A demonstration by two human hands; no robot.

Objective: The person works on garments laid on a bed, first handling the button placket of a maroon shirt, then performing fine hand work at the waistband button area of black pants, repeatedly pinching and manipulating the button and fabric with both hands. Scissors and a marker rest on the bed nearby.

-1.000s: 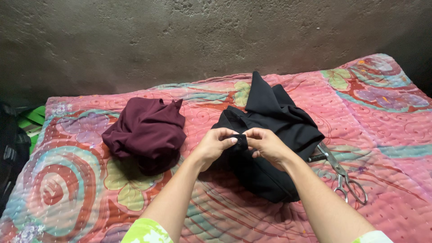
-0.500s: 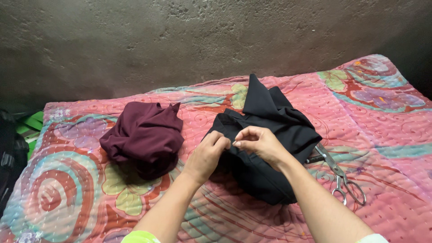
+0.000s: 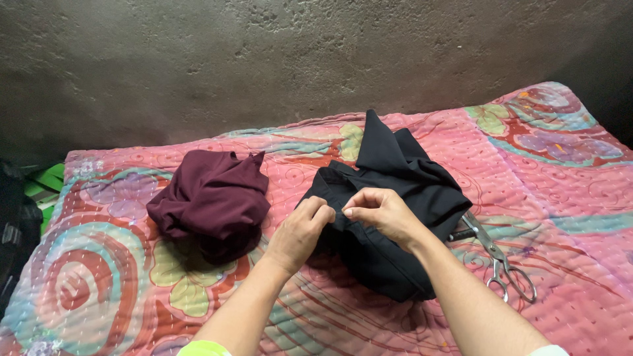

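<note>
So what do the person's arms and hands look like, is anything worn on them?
Both forearms are bare. The left hand and right hand wear no gloves, and no rings, watch or bracelets show. At the bottom edge, a bit of yellow-green sleeve shows on the left arm and a pale, whitish sleeve edge on the right.

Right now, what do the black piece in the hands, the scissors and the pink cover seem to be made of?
Black cloth: smooth woven fabric, matte, draping in soft folds, pinched by the left hand and right hand. Scissors: bare metal, dull grey shine, handles included. Pink cover: quilted cotton-like textile, likely; rows of running stitches show.
</note>
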